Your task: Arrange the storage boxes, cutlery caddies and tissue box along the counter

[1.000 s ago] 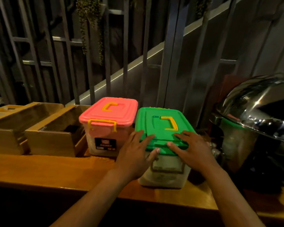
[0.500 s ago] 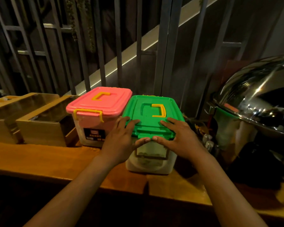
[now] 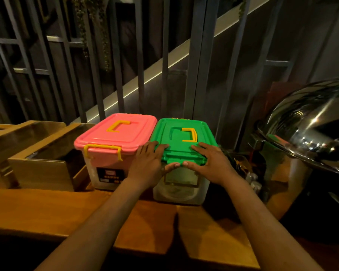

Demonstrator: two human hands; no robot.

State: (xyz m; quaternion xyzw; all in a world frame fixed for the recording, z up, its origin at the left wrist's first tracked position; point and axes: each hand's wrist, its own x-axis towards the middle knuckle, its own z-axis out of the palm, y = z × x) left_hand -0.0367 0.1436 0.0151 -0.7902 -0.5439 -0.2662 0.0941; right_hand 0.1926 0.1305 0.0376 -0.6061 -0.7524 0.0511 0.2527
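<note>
Two clear storage boxes stand side by side on the wooden counter (image 3: 47,208). The green-lidded box (image 3: 181,137) is on the right, the pink-lidded box (image 3: 114,137) on the left, and their lids touch. Both have yellow handles. My left hand (image 3: 149,163) and my right hand (image 3: 209,163) lie flat on the near edge of the green lid, fingers spread, thumbs hooked under the front latch and almost meeting. To the left of the pink box stand two wooden cutlery caddies (image 3: 41,169). No tissue box is in view.
A large shiny chafing dish (image 3: 309,133) with a domed lid fills the right side, close to the green box. Small dark items (image 3: 241,165) sit between them. Metal railing bars (image 3: 164,65) rise right behind the boxes. The counter's front edge runs below my forearms.
The green box has slid away from me toward the railing, until its front lines up with the pink box. Both hands have stayed on its lid, thumbs closing toward each other.
</note>
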